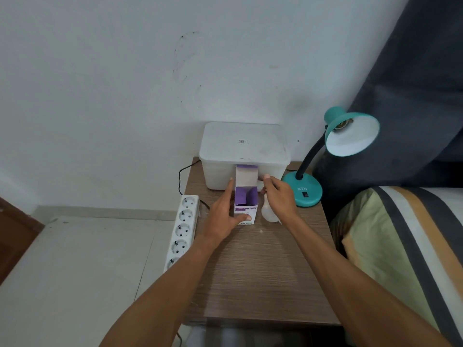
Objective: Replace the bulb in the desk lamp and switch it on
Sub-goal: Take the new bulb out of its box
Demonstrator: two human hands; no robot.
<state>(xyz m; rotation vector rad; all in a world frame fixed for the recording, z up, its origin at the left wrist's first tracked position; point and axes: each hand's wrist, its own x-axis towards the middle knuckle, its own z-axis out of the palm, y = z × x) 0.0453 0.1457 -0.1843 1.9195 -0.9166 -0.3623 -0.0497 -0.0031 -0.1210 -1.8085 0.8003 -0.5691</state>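
Note:
A teal desk lamp stands at the table's far right, its shade tilted toward me with a bare socket inside. A white and purple bulb box stands upright mid-table with its top flap open. My left hand grips the box from the left, thumb across its front. A white bulb lies on the table right of the box, partly under my right hand. That hand hovers over it with its fingertips at the box's open flap.
A white lidded plastic bin sits behind the box against the wall. A white power strip lies along the left edge of the wooden table, with a black cable running back. A bed with a striped pillow borders the right.

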